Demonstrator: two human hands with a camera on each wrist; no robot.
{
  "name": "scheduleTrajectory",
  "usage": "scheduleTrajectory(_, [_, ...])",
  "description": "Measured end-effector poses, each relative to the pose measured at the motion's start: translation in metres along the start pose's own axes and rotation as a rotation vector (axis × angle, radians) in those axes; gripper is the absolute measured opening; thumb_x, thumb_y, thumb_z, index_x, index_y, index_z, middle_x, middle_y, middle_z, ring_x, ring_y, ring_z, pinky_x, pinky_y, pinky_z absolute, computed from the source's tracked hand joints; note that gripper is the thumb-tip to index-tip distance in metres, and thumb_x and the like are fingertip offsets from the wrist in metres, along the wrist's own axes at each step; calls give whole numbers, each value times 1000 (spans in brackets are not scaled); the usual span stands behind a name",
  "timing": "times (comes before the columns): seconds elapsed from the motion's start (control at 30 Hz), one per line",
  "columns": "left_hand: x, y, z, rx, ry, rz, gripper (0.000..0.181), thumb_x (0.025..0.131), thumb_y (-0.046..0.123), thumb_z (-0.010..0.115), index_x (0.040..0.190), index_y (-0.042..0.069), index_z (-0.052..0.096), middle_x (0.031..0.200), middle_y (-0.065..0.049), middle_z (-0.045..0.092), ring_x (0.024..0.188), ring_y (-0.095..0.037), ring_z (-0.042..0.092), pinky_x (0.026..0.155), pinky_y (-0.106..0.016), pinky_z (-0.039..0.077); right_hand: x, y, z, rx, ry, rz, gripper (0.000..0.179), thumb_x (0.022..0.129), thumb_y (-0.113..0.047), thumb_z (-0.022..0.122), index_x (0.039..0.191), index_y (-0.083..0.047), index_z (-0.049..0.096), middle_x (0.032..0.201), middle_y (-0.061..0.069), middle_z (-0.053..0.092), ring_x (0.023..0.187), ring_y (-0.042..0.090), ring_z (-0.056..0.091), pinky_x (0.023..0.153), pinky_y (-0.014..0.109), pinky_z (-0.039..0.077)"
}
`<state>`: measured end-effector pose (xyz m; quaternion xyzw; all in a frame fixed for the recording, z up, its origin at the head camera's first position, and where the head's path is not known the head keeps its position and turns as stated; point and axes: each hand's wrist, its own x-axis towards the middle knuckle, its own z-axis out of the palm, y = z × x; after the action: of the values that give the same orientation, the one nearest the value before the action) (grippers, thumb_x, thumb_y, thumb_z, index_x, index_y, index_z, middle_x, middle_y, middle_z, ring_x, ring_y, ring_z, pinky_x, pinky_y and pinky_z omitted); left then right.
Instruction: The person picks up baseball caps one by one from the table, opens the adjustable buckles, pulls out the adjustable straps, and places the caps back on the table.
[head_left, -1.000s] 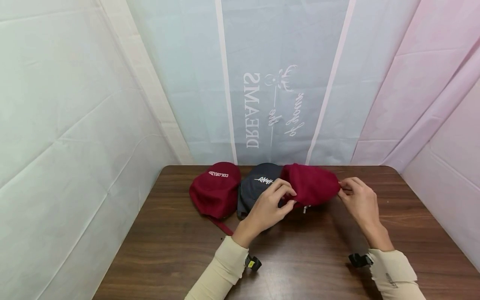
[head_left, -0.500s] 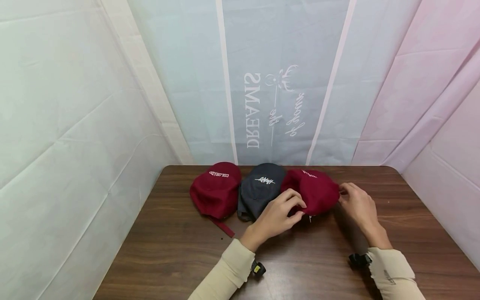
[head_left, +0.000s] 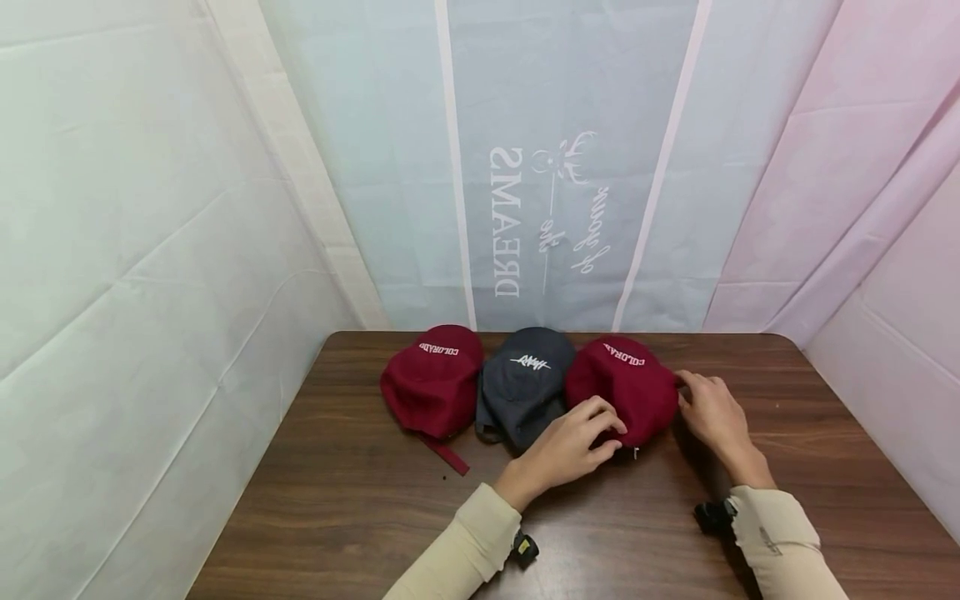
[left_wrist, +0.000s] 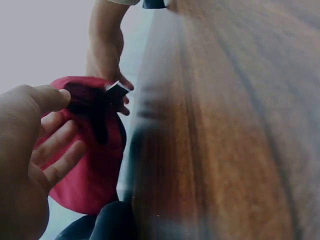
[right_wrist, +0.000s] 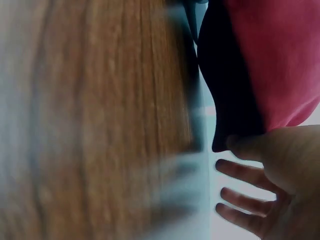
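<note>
A dark red baseball cap [head_left: 641, 396] with white COLORADO lettering lies at the right end of a row of caps. My left hand [head_left: 573, 442] pinches its near edge with thumb and index finger. In the left wrist view the left thumb [left_wrist: 55, 97] sits at the cap's dark underside, and the other fingers spread over the red cloth. At the cap's right side my right hand [head_left: 714, 417] pinches the edge. The right wrist view has the right thumb [right_wrist: 250, 146] against the dark lining [right_wrist: 232, 95], with several fingers held away from the cloth.
Left of the held cap lies a dark grey cap [head_left: 525, 383] with white script. Beyond it is another red COLORADO cap [head_left: 435, 379], its strap [head_left: 446, 455] trailing forward. All are on a brown wooden table [head_left: 360, 533] backed by a hanging cloth [head_left: 397, 208].
The right-hand red cap has come down and toward me, and its front lettering now shows. Both hands moved slightly nearer with it. The grey cap is more exposed.
</note>
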<state>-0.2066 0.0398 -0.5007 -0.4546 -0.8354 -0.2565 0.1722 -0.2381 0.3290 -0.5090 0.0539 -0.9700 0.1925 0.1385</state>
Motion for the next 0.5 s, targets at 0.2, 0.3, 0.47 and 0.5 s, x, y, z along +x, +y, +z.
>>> scheduleTrajectory(0.2, [-3, -1, 2, -1, -126, -42, 36, 105, 25, 68, 140, 23, 65, 139, 5, 59, 124, -4, 60, 102, -7, 44, -1, 5, -2, -6, -100, 28, 39, 100, -6, 59, 136, 9, 61, 132, 38, 62, 122, 60, 53, 100, 74, 45])
scheduleTrajectory(0.3, [-3, -1, 2, 3, -163, -48, 42, 105, 26, 67, 147, 23, 61, 144, 4, 58, 131, -7, 59, 107, -10, 44, -2, 7, -4, 1, -97, 42, 37, 101, -8, 59, 133, 9, 63, 129, 37, 64, 120, 59, 55, 99, 74, 46])
scheduleTrajectory(0.47, [-3, 0, 1, -11, -209, -52, 48, 106, 27, 65, 153, 24, 56, 149, 4, 56, 136, -7, 57, 110, -12, 43, -5, 9, -6, 13, -86, 94, 34, 105, -15, 57, 128, 6, 67, 126, 37, 66, 115, 59, 61, 90, 73, 49])
scheduleTrajectory(0.5, [-3, 0, 1, -14, -217, -53, 49, 106, 27, 65, 155, 25, 55, 150, 4, 55, 137, -6, 57, 111, -12, 42, -5, 9, -7, 18, -84, 115, 34, 106, -18, 56, 128, 5, 68, 126, 37, 67, 113, 59, 62, 88, 72, 50])
